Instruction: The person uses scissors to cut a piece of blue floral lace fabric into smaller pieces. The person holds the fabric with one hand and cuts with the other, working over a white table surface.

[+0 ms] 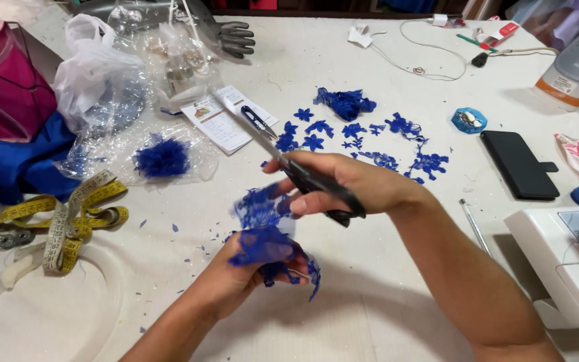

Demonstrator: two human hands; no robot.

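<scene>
Cutting blue lace motifs, roughly midway by the look of things. Already done: a scatter of cut blue flowers and sprigs [370, 144] laid out on the white counter [383, 302] beyond the hands, plus small blue snippings sprinkled nearer the edge. Left to do: a bunched piece of blue lace [266, 234] not yet trimmed, held above the counter in front of the body. Left hand [236, 278] curled under the lace, grip pinching it between thumb and fingertips. Right hand [353, 188] wrapped round the dark handles of the scissors [289, 164], grip pressed together on them; blades look closed or nearly so, though blur makes that hard to confirm. Scissors' long axis running diagonally, handles low and right by the palm, tip pointing up and left, away from the body, toward a printed leaflet [226, 121] and small snips [258, 121] lying on it. Lace hanging just below and left of the blades, touching or almost touching them. Off to the left, a yellow tape measure [78, 214] in a loose coil; to the right, a black phone case [519, 164] and the corner of a white sewing machine [564, 255].
</scene>
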